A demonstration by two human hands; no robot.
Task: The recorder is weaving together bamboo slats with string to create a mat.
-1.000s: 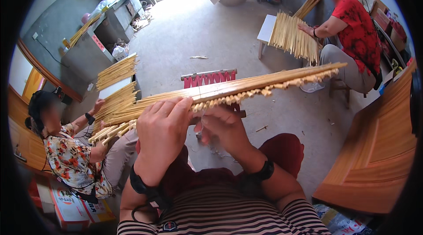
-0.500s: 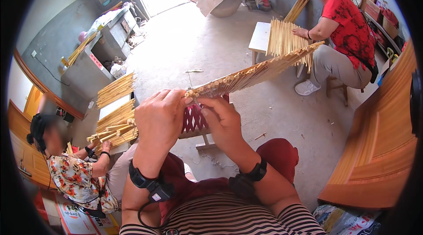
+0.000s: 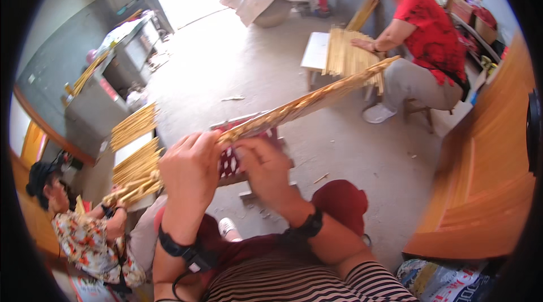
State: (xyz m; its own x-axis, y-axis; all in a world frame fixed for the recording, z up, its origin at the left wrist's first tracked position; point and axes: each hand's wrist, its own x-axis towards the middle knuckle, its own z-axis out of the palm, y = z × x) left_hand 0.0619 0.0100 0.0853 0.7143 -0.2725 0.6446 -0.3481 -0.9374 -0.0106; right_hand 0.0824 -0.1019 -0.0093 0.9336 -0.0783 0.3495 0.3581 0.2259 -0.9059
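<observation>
A long mat of straw-coloured stalks [image 3: 305, 99], strung side by side, slants up from my hands toward the far right, its row of cut ends showing along the edge. My left hand [image 3: 189, 161] is closed around the mat's near left end. Just beneath that end is my right hand [image 3: 264, 173], its fingers curled in a pinch and slightly blurred. Whatever those fingers hold is too small and smeared to make out. Behind my hands stands a low stool with a maroon lattice seat [image 3: 229, 165], partly covered by them.
At the far right a person in red [image 3: 427, 36] presses a hand on stalks [image 3: 346, 53] laid over a white-topped table [image 3: 315, 50]. Another person in a floral shirt [image 3: 85, 240] handles stalks [image 3: 133, 189] at the left. A wooden door [image 3: 481, 177] stands at my right.
The whole view has shifted, so the surroundings sit further left. My left hand still grips the mat's end; the right hand has drawn slightly down and away from the edge.
</observation>
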